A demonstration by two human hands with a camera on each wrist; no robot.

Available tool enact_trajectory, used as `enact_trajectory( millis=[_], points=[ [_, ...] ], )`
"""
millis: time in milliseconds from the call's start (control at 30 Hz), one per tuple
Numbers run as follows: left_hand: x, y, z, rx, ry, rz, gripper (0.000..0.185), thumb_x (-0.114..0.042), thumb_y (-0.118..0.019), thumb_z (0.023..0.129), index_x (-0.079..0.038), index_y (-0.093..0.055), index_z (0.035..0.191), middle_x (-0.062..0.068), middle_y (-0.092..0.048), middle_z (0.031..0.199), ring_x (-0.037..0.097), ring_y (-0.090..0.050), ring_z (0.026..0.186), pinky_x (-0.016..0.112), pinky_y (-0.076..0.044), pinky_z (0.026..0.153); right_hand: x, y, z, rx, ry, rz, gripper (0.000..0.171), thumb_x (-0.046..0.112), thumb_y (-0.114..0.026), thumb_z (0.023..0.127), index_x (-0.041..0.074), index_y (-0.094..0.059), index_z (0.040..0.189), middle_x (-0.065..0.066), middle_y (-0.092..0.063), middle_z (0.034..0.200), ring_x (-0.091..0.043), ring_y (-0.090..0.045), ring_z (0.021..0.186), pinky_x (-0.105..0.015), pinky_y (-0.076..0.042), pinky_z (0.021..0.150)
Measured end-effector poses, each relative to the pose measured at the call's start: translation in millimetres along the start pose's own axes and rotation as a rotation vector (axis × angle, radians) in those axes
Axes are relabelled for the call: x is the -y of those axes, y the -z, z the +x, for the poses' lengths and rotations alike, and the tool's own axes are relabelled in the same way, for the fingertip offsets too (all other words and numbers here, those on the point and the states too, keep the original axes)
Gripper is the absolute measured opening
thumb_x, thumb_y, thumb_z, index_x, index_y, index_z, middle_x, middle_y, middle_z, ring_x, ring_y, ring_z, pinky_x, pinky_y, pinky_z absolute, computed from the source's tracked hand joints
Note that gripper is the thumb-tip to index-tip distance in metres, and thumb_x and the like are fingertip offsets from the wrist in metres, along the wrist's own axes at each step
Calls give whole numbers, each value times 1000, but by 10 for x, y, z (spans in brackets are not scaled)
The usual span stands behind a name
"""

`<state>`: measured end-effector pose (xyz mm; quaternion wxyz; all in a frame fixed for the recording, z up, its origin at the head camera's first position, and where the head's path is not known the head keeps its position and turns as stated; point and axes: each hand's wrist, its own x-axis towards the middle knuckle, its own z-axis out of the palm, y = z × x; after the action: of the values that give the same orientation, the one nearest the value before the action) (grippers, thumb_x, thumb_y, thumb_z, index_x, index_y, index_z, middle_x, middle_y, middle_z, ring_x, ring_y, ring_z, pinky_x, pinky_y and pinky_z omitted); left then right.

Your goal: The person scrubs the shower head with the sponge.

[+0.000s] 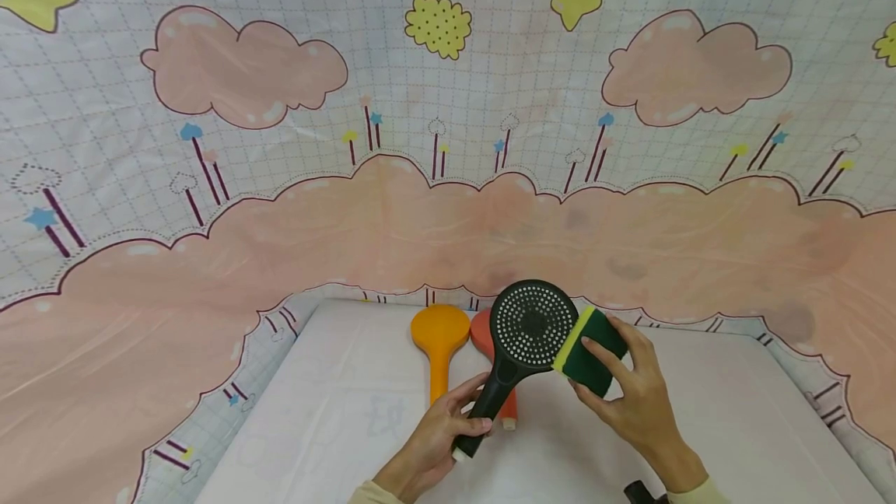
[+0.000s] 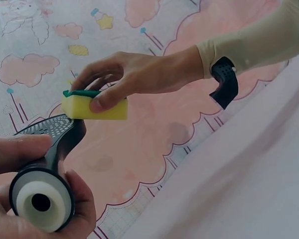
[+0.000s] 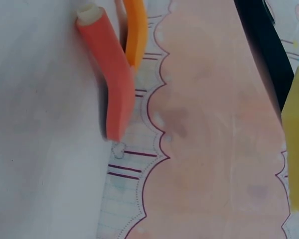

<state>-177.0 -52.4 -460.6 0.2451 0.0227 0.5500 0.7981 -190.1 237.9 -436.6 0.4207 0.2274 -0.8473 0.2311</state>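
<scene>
My left hand point(image 1: 448, 426) grips the handle of a black shower head point(image 1: 523, 333), held up with its dotted spray face toward me. In the left wrist view the handle's white end point(image 2: 40, 203) sits between thumb and fingers. My right hand point(image 1: 623, 387) pinches a yellow sponge with a green scouring side point(image 1: 591, 350) and holds it against the right rim of the shower head point(image 2: 55, 130). The sponge point(image 2: 92, 105) shows its yellow foam in the left wrist view, and at the right edge of the right wrist view as sponge point(image 3: 296, 144).
An orange shower head point(image 1: 439, 341) and a red one point(image 1: 484, 337) lie face down on the white surface point(image 1: 735, 426) behind the black one; both orange point(image 3: 135, 30) and red point(image 3: 112, 79) appear in the right wrist view. A cartoon cloud-print sheet point(image 1: 420, 216) forms the backdrop.
</scene>
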Motion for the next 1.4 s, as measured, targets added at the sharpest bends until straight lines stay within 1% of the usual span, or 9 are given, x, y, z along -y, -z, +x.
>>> enact_trajectory(
  millis=[100,300,433,600,833,1067,1300,1400],
  points=[
    [6,9,-12,-8,6,13,66,6,-65,86,-16,-48,146,12,-46,126,29,-56,116,38,-51,100,-12,8,1,-1,10,-2,65,69,-50,88,15,-70,117,-24,-49,140,-39,-44,124,-10,-15,114],
    [-6,8,-32,-11,5,11,64,5,-65,86,-16,-50,145,11,-46,124,27,-56,115,35,-52,97,15,0,-17,18,15,21,66,71,-52,86,17,-71,118,-22,-48,141,-37,-42,127,-10,-16,114],
    [-16,-1,-42,-6,-6,10,64,3,-65,87,-16,-49,146,9,-46,123,25,-56,113,33,-52,96,69,-16,-22,31,31,35,64,70,-54,85,18,-71,119,-22,-48,142,-36,-41,128,-9,-16,114],
    [-20,-9,-34,-3,-25,13,64,2,-65,87,-15,-48,146,8,-46,121,23,-56,111,31,-52,94,128,-38,-18,44,62,23,61,68,-53,87,19,-71,117,-20,-50,142,-35,-42,128,-7,-17,112],
    [-9,-18,-18,-15,-15,23,64,3,-66,86,-16,-50,144,10,-46,122,25,-56,113,32,-52,96,144,-43,-19,58,78,6,60,69,-50,88,19,-72,113,-19,-51,142,-34,-42,127,-6,-16,112],
    [-10,-21,-41,-4,-13,51,63,2,-67,85,-16,-52,143,9,-47,121,26,-57,113,32,-50,95,89,-8,42,48,95,2,58,68,-50,89,17,-72,108,-20,-52,139,-35,-44,125,-5,-17,111],
    [-8,-17,-85,-14,14,80,64,5,-66,86,-18,-51,144,11,-48,124,25,-57,111,39,-50,99,10,12,94,50,81,0,62,68,-51,87,13,-71,106,-23,-52,139,-37,-45,123,-5,-19,110],
    [-6,-16,-95,-19,19,78,65,7,-65,86,-18,-51,144,11,-48,124,24,-57,109,40,-50,100,-1,11,114,58,62,-1,64,69,-51,87,12,-71,107,-23,-52,139,-37,-44,124,-6,-18,111]
  ],
)
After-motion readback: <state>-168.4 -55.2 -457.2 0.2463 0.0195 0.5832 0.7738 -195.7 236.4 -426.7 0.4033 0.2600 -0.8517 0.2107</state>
